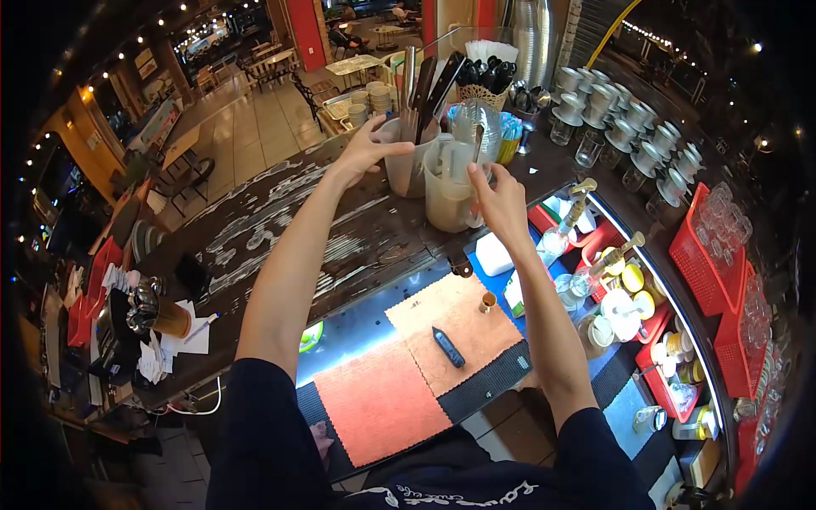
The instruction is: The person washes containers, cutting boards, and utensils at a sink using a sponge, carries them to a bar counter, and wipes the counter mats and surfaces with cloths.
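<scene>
My left hand (367, 153) is at the left side of a clear plastic container (404, 174) that holds upright knives (429, 93). Its thumb lies across the front and its fingers curve round the side. My right hand (501, 200) has closed on the right side of a translucent plastic pitcher (449, 197). Something pale beige fills the pitcher's lower part, and a clear utensil stands in it. Pitcher and container stand side by side on the dark wooden counter. Right behind the pitcher is a clear ribbed plastic piece (478, 123).
A basket of black utensils (486, 78) stands behind. Metal coffee filters (608, 102) on glasses line the right counter, beside red baskets (701, 229) of glasses. Closer in are orange mats (455, 327), a dark blue pen-shaped tool (448, 347), a small copper cup (487, 302) and pump bottles (557, 242).
</scene>
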{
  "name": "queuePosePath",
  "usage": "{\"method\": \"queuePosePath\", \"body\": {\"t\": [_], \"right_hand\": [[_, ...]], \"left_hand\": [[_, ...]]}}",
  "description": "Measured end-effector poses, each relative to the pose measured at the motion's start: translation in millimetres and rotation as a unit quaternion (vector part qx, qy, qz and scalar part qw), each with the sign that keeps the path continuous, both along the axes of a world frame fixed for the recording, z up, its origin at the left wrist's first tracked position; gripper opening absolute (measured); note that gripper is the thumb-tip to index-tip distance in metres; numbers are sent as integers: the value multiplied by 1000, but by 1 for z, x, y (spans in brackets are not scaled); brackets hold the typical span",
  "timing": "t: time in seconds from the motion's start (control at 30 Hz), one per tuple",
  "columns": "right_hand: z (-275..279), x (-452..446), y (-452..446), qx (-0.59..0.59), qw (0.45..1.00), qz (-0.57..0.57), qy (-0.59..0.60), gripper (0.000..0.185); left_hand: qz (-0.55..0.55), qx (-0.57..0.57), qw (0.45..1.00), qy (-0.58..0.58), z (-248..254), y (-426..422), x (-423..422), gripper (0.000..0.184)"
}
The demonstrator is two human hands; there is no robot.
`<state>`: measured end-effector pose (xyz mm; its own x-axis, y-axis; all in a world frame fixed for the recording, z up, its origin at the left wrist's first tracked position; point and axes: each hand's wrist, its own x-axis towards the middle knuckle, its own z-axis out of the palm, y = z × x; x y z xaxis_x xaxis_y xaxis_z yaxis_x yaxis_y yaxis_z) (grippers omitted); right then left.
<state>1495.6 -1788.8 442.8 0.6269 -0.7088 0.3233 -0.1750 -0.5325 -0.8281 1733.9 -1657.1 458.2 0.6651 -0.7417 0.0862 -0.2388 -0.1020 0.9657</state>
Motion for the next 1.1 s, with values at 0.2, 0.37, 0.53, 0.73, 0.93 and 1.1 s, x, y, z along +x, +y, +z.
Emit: {"method": "queuePosePath", "body": {"t": [0.2,0.37,0.53,0.73,0.93,1.1], "right_hand": [[3,1,5,32,999,25,-24,56],[-4,-4,-7,87,994,59,7,63],[-8,-10,5,94,994,22,-48,56],[-26,-19,15,-43,981,-87,-167,48],[-23,-17,10,-98,973,-93,-187,49],[-43,-16,9,-98,995,-30,-12,34]], "left_hand": [[-39,-3,998,45,-9,17,1,104],[11,21,999,44,-14,30,-23,107],[71,39,997,-6,-20,60,-49,109],[83,50,993,-69,-31,106,-76,103],[96,44,976,-189,-23,98,-73,81],[107,-25,940,-324,-28,42,-66,61]]}}
